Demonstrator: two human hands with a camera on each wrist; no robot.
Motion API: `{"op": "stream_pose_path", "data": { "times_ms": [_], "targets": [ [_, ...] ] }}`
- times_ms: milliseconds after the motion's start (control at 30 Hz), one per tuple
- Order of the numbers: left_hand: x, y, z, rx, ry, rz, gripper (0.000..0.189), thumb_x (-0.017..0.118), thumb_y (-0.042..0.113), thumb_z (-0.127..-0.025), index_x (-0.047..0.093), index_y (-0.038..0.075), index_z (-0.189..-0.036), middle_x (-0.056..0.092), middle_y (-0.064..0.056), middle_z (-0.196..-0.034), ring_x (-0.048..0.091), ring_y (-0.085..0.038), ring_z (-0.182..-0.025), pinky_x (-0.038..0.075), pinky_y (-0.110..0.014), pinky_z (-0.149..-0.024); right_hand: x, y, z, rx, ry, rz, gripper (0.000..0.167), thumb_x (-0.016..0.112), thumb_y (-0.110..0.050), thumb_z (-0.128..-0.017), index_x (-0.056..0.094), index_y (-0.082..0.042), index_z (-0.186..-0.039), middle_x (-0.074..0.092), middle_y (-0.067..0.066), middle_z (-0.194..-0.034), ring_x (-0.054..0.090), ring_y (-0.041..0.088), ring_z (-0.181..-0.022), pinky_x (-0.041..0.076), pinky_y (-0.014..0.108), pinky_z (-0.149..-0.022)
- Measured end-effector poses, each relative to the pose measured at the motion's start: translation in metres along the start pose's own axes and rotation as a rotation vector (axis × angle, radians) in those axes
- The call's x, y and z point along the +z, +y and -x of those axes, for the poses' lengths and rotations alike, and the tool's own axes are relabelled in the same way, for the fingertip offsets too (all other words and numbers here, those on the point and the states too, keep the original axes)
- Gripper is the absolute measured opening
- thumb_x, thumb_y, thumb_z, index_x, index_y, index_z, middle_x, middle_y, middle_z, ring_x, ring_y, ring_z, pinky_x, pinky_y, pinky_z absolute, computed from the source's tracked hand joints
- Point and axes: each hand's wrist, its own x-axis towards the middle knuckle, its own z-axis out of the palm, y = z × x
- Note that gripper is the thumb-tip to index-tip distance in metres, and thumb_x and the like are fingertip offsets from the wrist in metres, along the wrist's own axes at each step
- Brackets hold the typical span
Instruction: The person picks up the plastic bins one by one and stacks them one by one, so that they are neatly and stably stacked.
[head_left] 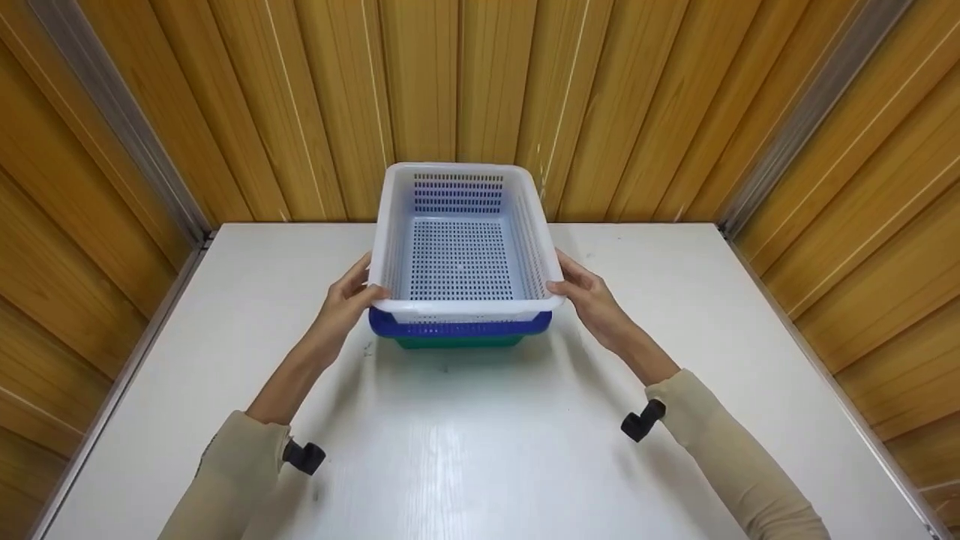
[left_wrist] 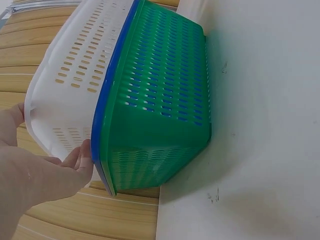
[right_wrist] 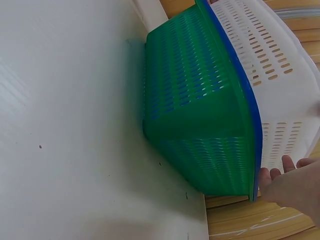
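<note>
A white perforated plastic basket [head_left: 465,307] sits partway inside a blue basket [head_left: 465,328], its rim well above the blue one. The blue basket is nested in a green basket [left_wrist: 160,85], which stands on the table; only the blue rim shows clearly. My left hand [head_left: 339,315] grips the white basket's near left corner, thumb over the rim and fingers against the outer wall. At the near right corner, my right hand [head_left: 598,306] holds the rim likewise, thumb on top. In the right wrist view, the fingertips [right_wrist: 287,164] lie by the white wall close to the blue rim.
The white table [head_left: 450,450] ends at a wood-patterned panel wall [head_left: 480,82] just behind the baskets. Similar panels rise at left and right. A black wrist mount [head_left: 304,456] sticks out from the left sleeve, another mount [head_left: 643,420] from the right.
</note>
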Motion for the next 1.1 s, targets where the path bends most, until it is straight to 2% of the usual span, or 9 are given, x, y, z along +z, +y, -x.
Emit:
{"op": "stream_pose_path", "data": {
  "times_ms": [167, 400, 600, 733, 967, 1033, 1100],
  "targets": [
    [-0.004, -0.006, 0.003, -0.039, 0.031, -0.053, 0.072, 0.06, 0.023, -0.097, 0.03, 0.027, -0.162, 0.041, -0.011, -0.161, 0.032, -0.031, -0.151, 0.007, -0.067, -0.126, 0.003, 0.007, -0.001, 0.009, 0.0, 0.024, 0.067, 0.059, -0.012, -0.101, 0.031, -0.017, -0.162, 0.03, 0.005, -0.169, 0.015, 0.024, -0.159, -0.004, 0.053, -0.13],
    [-0.005, -0.012, 0.003, -0.11, 0.06, -0.061, 0.075, 0.062, 0.029, -0.095, 0.029, 0.03, -0.162, 0.017, -0.007, -0.168, 0.012, -0.035, -0.155, 0.003, -0.07, -0.124, 0.005, 0.015, -0.003, 0.015, -0.01, -0.011, 0.067, 0.057, -0.011, -0.102, 0.029, -0.018, -0.163, 0.03, 0.005, -0.169, 0.021, 0.023, -0.158, 0.003, 0.048, -0.131],
    [-0.004, -0.021, 0.006, -0.132, 0.03, -0.039, 0.075, 0.061, 0.031, -0.096, 0.026, 0.034, -0.163, 0.013, -0.005, -0.169, 0.017, -0.034, -0.155, 0.002, -0.068, -0.125, 0.004, 0.02, 0.001, 0.046, -0.022, -0.032, 0.07, 0.057, -0.01, -0.102, 0.026, -0.019, -0.163, 0.033, 0.013, -0.167, 0.03, 0.028, -0.155, 0.011, 0.047, -0.131],
    [-0.001, -0.027, 0.007, -0.14, 0.004, -0.013, 0.077, 0.061, 0.031, -0.097, 0.023, 0.035, -0.163, 0.012, -0.004, -0.169, 0.023, -0.033, -0.153, 0.007, -0.064, -0.127, 0.002, 0.025, 0.005, 0.072, -0.021, -0.03, 0.07, 0.056, -0.01, -0.102, 0.024, -0.02, -0.164, 0.032, 0.015, -0.167, 0.031, 0.031, -0.154, 0.019, 0.045, -0.128],
    [-0.001, -0.036, 0.01, -0.119, -0.03, 0.06, 0.079, 0.059, 0.023, -0.098, 0.018, 0.031, -0.165, 0.018, -0.008, -0.167, 0.032, -0.031, -0.147, 0.021, -0.054, -0.127, 0.003, 0.03, 0.012, 0.101, -0.034, -0.037, 0.072, 0.057, -0.011, -0.102, 0.024, -0.024, -0.164, 0.029, 0.014, -0.168, 0.033, 0.039, -0.152, 0.042, 0.023, -0.112],
    [-0.002, -0.039, 0.011, -0.112, -0.041, 0.075, 0.079, 0.058, 0.02, -0.098, 0.017, 0.03, -0.165, 0.023, -0.009, -0.166, 0.034, -0.03, -0.145, 0.024, -0.052, -0.126, 0.004, 0.031, 0.013, 0.11, -0.04, -0.037, 0.073, 0.057, -0.011, -0.102, 0.022, -0.025, -0.164, 0.026, 0.012, -0.169, 0.033, 0.039, -0.152, 0.044, 0.021, -0.11],
    [-0.003, -0.041, 0.011, -0.115, -0.055, 0.08, 0.08, 0.058, 0.018, -0.099, 0.015, 0.031, -0.165, 0.026, -0.01, -0.166, 0.035, -0.03, -0.146, 0.025, -0.051, -0.126, 0.005, 0.032, 0.014, 0.123, -0.045, -0.04, 0.074, 0.058, -0.012, -0.102, 0.021, -0.026, -0.165, 0.022, 0.008, -0.171, 0.033, 0.037, -0.152, 0.045, 0.024, -0.111]
  ]
}}
